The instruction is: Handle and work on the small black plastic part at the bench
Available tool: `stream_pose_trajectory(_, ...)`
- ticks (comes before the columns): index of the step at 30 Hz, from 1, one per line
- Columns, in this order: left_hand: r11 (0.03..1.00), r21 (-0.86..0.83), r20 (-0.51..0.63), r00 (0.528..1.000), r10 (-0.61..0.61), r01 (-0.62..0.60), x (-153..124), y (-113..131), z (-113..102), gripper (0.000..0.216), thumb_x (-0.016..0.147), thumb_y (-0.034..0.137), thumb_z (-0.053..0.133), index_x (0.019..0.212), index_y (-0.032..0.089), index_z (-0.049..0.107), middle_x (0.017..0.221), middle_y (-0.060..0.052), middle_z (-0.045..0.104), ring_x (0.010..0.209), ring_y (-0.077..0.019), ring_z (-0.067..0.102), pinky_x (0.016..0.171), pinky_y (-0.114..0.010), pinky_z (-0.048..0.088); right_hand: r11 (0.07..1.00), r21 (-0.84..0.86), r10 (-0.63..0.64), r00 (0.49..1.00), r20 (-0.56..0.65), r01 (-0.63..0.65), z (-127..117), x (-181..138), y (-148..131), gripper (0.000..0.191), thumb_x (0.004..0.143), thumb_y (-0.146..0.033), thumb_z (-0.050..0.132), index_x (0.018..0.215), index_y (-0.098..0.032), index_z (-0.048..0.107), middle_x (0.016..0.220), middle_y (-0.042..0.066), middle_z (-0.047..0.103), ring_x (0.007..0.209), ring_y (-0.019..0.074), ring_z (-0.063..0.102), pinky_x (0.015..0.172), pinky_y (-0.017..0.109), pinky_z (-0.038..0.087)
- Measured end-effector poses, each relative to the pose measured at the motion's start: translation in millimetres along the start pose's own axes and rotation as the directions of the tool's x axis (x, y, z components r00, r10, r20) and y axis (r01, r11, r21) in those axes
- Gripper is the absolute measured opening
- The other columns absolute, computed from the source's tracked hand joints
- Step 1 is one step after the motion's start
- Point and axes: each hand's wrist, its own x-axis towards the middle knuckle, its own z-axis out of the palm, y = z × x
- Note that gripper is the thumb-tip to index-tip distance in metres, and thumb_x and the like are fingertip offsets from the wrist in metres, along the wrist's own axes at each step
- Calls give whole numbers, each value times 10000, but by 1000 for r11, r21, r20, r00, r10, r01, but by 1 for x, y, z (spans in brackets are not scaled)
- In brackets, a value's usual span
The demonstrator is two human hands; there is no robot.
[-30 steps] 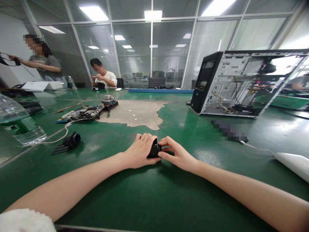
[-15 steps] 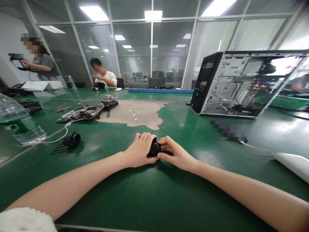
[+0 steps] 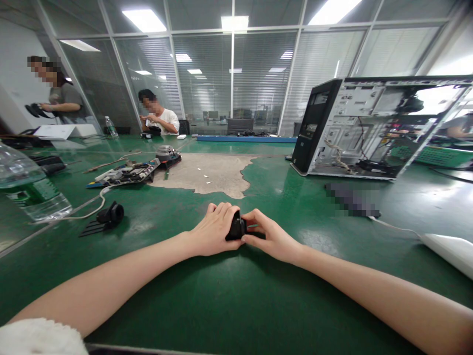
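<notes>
In the middle of the green table, both hands are at a small black device (image 3: 234, 229) with a rounded, lens-like end facing right. My left hand (image 3: 210, 230) is wrapped over its body from the left, and much of the device is hidden under the palm and fingers. My right hand (image 3: 271, 235) pinches the rounded end from the right, thumb below and fingers above. The device's exact kind cannot be made out. A black part with a round opening and a flat slatted base (image 3: 110, 214) lies to the left, apart from my hands.
An open computer case (image 3: 369, 130) stands at the right, near a white box-like device (image 3: 449, 251) with a cable. At the left are a clear water bottle (image 3: 35, 185) and a circuit board (image 3: 125, 172). Bare patch (image 3: 207, 170) marks the tabletop. Two people are across the table.
My hands stay in nearly the same place on the black device, with only a slight shift at its rounded end. In the far left, a standing person has lowered a black object.
</notes>
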Motion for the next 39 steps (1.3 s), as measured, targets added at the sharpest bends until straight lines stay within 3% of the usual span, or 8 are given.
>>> stream_pose_trajectory(5,999,-28,-5,1000,-14,14,1,0,0,635,664,527,579,1123,147,361,1002,-99,486,907,-263,448,772,-390,311,996,14,88,996,-21,-88,1,3,-2,217,796,-272,548,980,-202,456,947,36,570,813,155,605,751,335,520)
stream_pose_trajectory(10,998,-58,-28,999,-38,37,6,-2,4,729,580,583,634,1101,150,364,988,-84,493,900,-256,458,761,-380,313,993,20,116,993,-33,-115,3,5,-2,182,826,-279,497,983,-199,449,933,41,575,786,152,599,717,324,515)
stream_pose_trajectory(17,998,-23,-30,998,-52,52,7,-2,6,607,613,509,626,1046,153,392,951,-72,502,880,-246,463,736,-367,311,997,82,7,996,-83,0,4,3,1,266,741,-203,603,970,-217,468,1002,28,485,976,162,534,869,341,485)
stream_pose_trajectory(21,998,-37,-29,998,-55,54,7,-1,5,630,599,513,635,1056,158,386,952,-72,501,883,-248,463,736,-367,311,987,151,66,994,-82,-53,4,5,1,215,768,-243,582,947,-213,469,948,18,515,918,155,568,836,348,502)
stream_pose_trajectory(26,996,-76,-23,998,-55,53,9,-5,6,706,561,581,642,1065,160,383,964,-77,497,881,-255,465,747,-377,316,987,92,141,986,-86,-133,4,7,-2,258,783,-240,561,1012,-199,449,999,52,542,925,176,569,797,360,511)
stream_pose_trajectory(29,992,-106,-18,997,-70,68,11,-7,8,771,522,614,650,1080,159,374,985,-86,496,890,-264,468,753,-387,322,990,71,128,989,-78,-123,4,7,-3,241,799,-244,540,1023,-203,459,997,52,552,922,175,570,786,355,513)
stream_pose_trajectory(35,994,-55,-38,995,-96,93,11,-5,11,662,563,506,652,1057,151,391,969,-85,505,886,-263,477,745,-381,324,987,151,70,996,-62,-60,3,6,1,271,753,-211,600,980,-212,453,1009,31,543,1002,170,551,888,357,478)
stream_pose_trajectory(39,995,-53,-46,995,-91,88,11,-5,12,674,561,519,645,1059,145,388,986,-90,502,899,-266,476,746,-383,323,977,201,96,992,-83,-77,3,7,2,222,760,-249,595,940,-210,471,979,21,539,956,162,574,858,349,492)
